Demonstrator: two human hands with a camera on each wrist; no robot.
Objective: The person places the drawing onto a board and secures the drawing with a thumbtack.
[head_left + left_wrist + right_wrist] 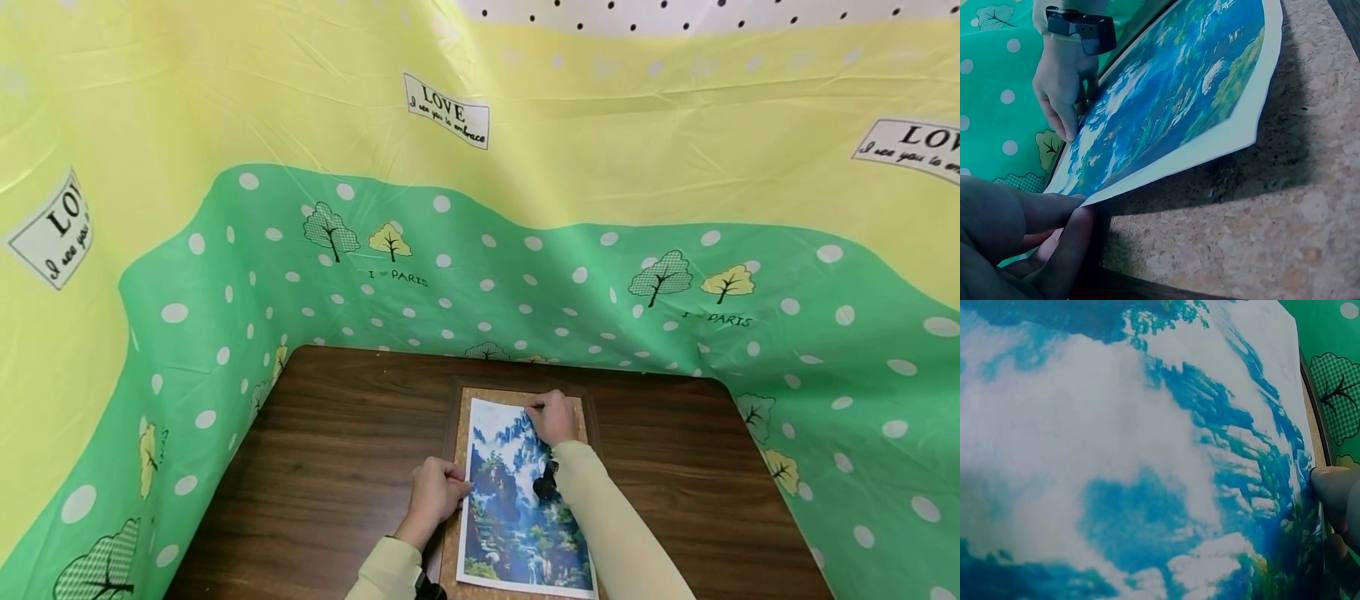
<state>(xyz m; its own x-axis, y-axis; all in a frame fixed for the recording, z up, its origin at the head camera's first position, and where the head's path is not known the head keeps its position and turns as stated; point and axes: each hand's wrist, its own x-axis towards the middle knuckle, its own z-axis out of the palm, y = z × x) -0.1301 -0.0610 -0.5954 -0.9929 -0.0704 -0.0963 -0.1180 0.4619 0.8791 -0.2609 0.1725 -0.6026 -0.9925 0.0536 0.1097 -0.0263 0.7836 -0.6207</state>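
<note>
A printed landscape picture [517, 517] of blue mountains and waterfalls, with a white border, lies over a cork board [450, 567]. My left hand [435, 493] pinches the sheet's left edge between thumb and forefinger. At the far edge, right of its middle, my right hand [557, 418] pinches the paper. The left wrist view shows the white border [1244, 134] raised off the cork [1241, 231], a shadow beneath it. The paper bulges slightly in the right wrist view, where the right thumb [1335, 487] lies on top. The right forearm hides part of the sheet's right side.
The board has a dark frame [590, 417] and sits on a dark wood-grain table [337, 433]. A yellow and green patterned cloth [487, 275] hangs round the table's back and sides. A black wrist device [547, 482] is on the right wrist.
</note>
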